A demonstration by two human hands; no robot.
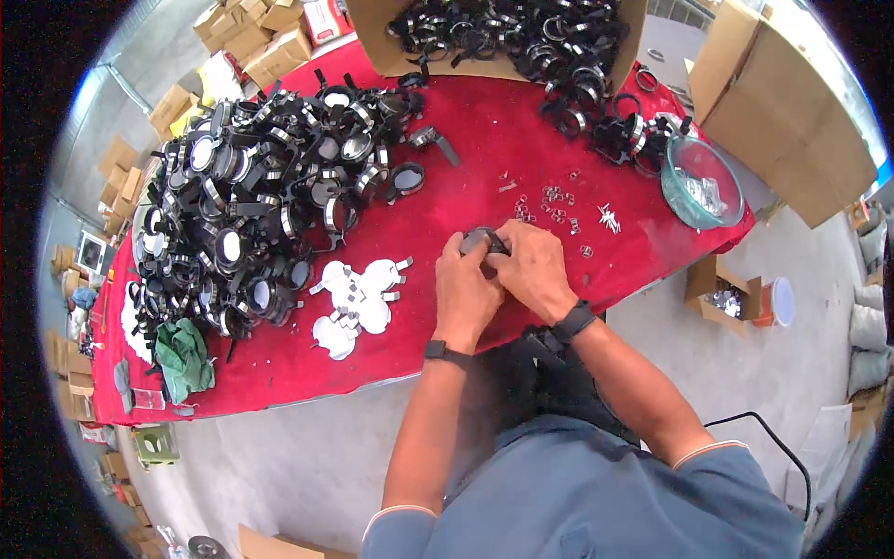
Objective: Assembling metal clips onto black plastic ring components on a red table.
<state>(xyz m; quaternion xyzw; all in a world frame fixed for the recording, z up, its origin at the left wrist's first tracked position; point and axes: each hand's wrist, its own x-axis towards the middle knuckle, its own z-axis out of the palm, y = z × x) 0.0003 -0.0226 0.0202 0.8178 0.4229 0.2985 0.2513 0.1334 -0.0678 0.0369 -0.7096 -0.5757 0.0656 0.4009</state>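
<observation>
At the near edge of the red-covered table, my left hand and my right hand are closed together around a small round black part. My fingers cover most of it, so its details are hidden. White round discs with tabs lie in a loose group to the left of my left hand. Beyond my right hand are small metal clips, and a little bunch of thin white pins rests to their right. One black ring-shaped part with a pale face lies farther off.
A large heap of black-and-silver round parts covers the table's left side. More fill a cardboard box at the back. A teal bowl stands at the right edge; a green cloth lies at the left. An open carton sits on the floor.
</observation>
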